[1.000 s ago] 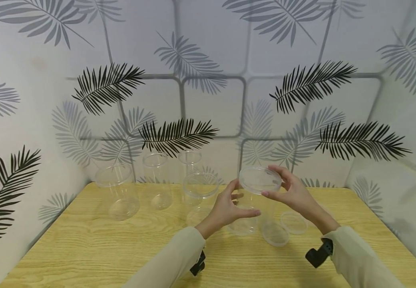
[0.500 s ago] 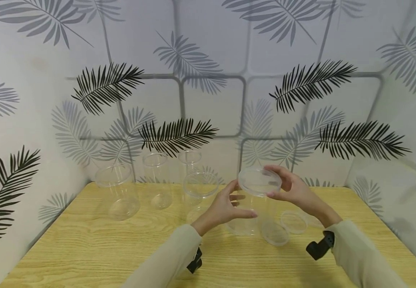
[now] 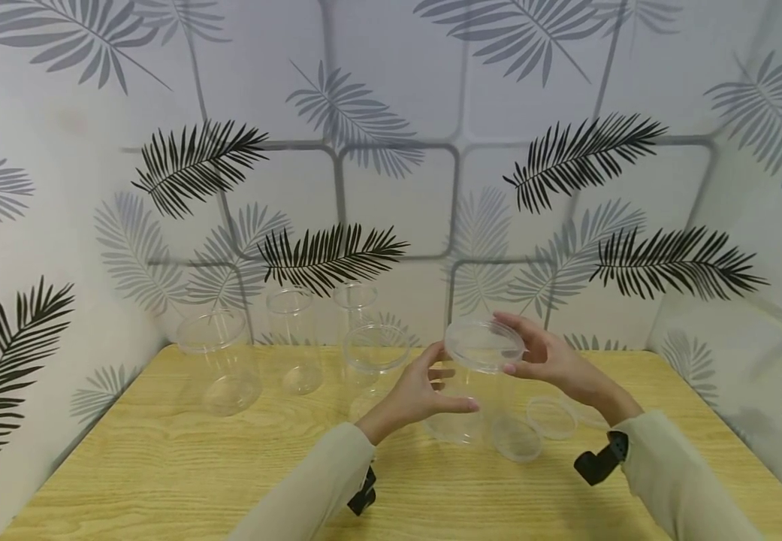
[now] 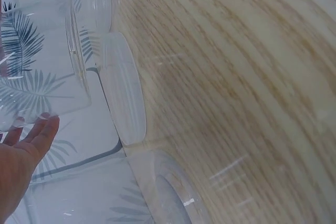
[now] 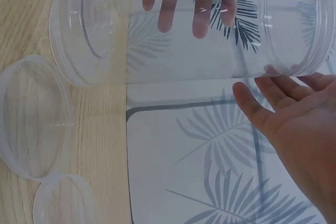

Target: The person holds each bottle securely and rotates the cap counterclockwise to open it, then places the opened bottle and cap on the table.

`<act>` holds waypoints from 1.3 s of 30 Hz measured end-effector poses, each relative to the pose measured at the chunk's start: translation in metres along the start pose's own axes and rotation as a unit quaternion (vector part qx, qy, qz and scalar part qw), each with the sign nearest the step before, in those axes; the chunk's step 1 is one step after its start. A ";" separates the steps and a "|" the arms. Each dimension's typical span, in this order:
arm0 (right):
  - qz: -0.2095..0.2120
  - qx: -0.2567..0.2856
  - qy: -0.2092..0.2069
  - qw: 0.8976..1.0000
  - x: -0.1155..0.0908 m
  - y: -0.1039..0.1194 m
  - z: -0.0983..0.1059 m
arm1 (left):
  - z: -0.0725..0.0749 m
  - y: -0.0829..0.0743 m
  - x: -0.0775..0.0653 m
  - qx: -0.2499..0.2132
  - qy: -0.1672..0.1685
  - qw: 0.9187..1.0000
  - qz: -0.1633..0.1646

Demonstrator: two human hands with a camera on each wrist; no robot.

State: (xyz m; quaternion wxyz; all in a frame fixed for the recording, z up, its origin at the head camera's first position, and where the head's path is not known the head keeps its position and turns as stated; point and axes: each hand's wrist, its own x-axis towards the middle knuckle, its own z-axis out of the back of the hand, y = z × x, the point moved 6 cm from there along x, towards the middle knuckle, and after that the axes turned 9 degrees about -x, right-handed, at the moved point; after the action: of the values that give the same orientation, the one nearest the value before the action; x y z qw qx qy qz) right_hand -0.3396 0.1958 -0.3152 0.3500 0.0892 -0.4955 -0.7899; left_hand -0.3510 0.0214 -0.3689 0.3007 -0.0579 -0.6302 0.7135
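A clear cylindrical jar point(image 3: 481, 387) stands upright between both hands, with a clear round lid point(image 3: 484, 346) at its mouth. My left hand point(image 3: 407, 394) holds the jar's side, its fingers behind and thumb in front. At the top, my right hand point(image 3: 556, 368) holds the lid's edge between thumb and fingers. The right wrist view shows left fingers point(image 5: 173, 3) through the clear wall and the right hand point(image 5: 304, 124) at the rim. Whether the lid is fully seated, I cannot tell. In the left wrist view, part of my left hand point(image 4: 26, 156) touches the clear wall.
Loose clear lids point(image 3: 517, 438) point(image 5: 37, 119) lie on the wooden table point(image 3: 228, 473) to the right of the jar. Several open clear jars point(image 3: 211, 361) stand at the back left, one near my left hand. A leaf-patterned wall rises behind the table.
The jar and lid have shifted slightly left with both hands. My right fingers have changed position slightly along the lid's edge. The other jars and the loose lids stay put.
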 end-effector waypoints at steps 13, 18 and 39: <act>-0.049 -0.111 -0.161 0.979 -0.004 0.003 -0.003 | -0.001 -0.004 -0.001 -0.020 -0.031 0.999 0.002; -0.053 -0.132 -0.182 0.973 -0.003 0.005 -0.003 | -0.002 -0.004 -0.001 -0.021 -0.037 0.999 0.000; 0.026 0.020 -0.002 0.999 0.002 0.004 0.006 | 0.000 -0.003 -0.003 -0.027 0.005 0.999 0.018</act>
State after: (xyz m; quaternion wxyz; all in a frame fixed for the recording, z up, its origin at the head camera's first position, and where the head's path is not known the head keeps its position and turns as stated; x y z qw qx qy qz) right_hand -0.3419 0.1975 -0.3087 0.3677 0.0816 -0.5140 -0.7707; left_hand -0.3480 0.0200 -0.3670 0.2895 -0.0814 -0.6465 0.7012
